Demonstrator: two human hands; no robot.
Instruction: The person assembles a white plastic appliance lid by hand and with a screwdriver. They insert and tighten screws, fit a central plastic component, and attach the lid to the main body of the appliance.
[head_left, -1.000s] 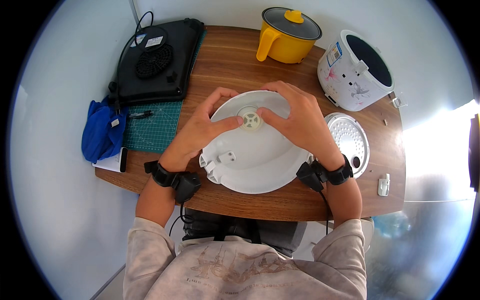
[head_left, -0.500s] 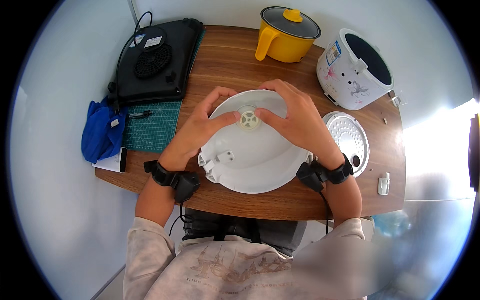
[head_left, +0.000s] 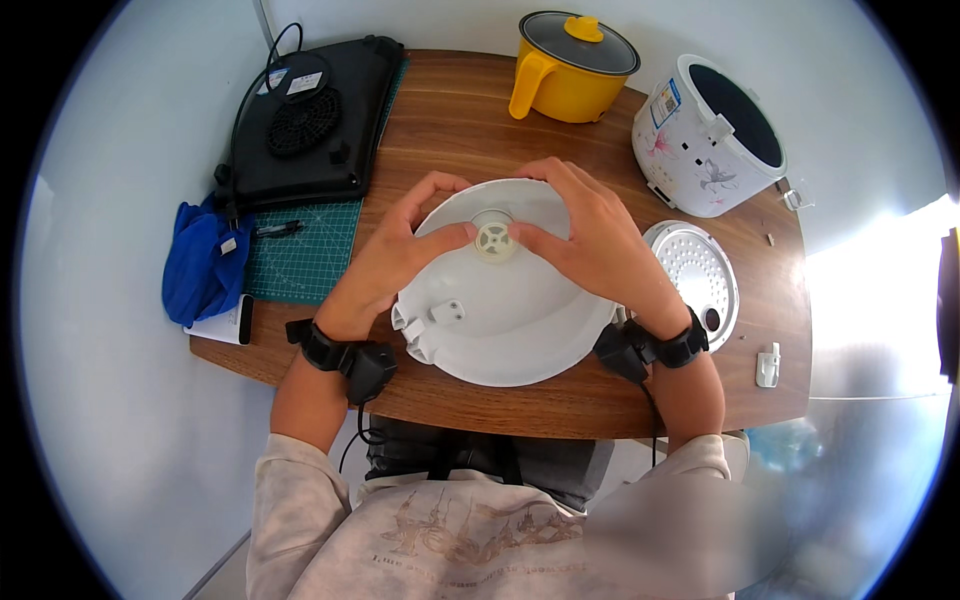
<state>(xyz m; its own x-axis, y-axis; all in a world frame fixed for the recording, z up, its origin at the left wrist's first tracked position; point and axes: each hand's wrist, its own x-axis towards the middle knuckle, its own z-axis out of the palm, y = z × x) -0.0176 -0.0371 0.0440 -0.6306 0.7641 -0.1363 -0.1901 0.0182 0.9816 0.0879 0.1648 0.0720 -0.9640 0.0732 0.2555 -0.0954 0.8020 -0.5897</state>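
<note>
Holding: one white lid shell, oval, hollow face up, directly before me at the near edge of the wooden table. Left hand: thumb inside the shell, tip at the left edge of a round slotted disc, fingers bent around the outer rim; shell gripped between them. Right hand: thumb inside, tip at the disc's right edge, fingers over the far rim; likewise gripped. Fingertips of both hands hidden behind the shell; how hard my thumbs press, I cannot tell. One black strapped device on my left wrist, another on my right. Beside my right forearm, partly covered by it: one round perforated metal plate. Farther right: one small white plastic piece. Far right: one white cooker body, flower-patterned, tilted, dark inside. Far side: one yellow pot, handled, glass-lidded. Far left: one black appliance with round grille and cord, partly over a green cutting mat. On the mat: one black pen. Left edge: one blue cloth.
</note>
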